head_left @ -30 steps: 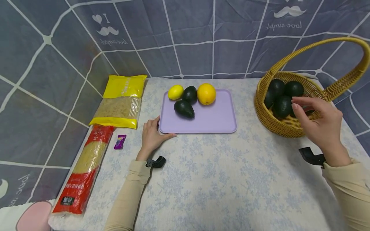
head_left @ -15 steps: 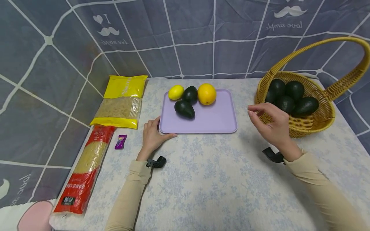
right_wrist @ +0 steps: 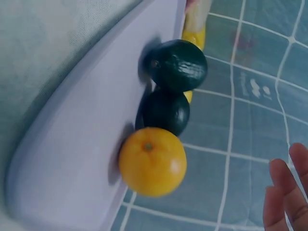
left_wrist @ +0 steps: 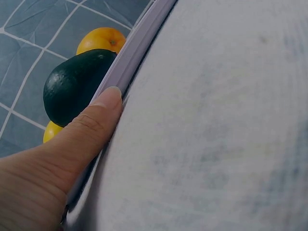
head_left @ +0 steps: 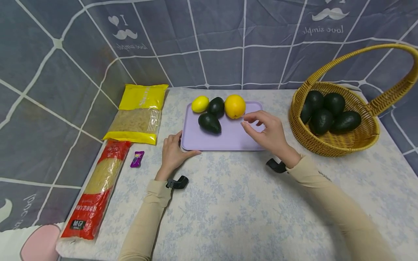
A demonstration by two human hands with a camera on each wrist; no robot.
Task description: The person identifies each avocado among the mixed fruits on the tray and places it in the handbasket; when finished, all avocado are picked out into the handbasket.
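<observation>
My left hand (head_left: 173, 154) rests at the near left corner of a lilac tray (head_left: 235, 139). Its straight thumb (left_wrist: 91, 122) presses the front rim, while the other fingers lie by the left side. On the tray sit a lemon (head_left: 200, 104), two dark avocados (head_left: 210, 123) and an orange (head_left: 235, 106). Over the tray's right end hovers my right hand (head_left: 267, 132), fingers loosely bent with nothing between them. In the right wrist view its fingertips (right_wrist: 284, 185) are apart from the orange.
A wicker basket (head_left: 310, 143) with a tall handle and several avocados (head_left: 321, 121) stands at the right. To the left lie a yellow food bag (head_left: 135, 125), a red noodle packet (head_left: 98, 181) and a small purple sweet (head_left: 137, 159). Grey tiled cloth hangs behind.
My right hand has moved left from over the basket to over the tray's right end, holding nothing. The left hand has stayed at the tray corner.
</observation>
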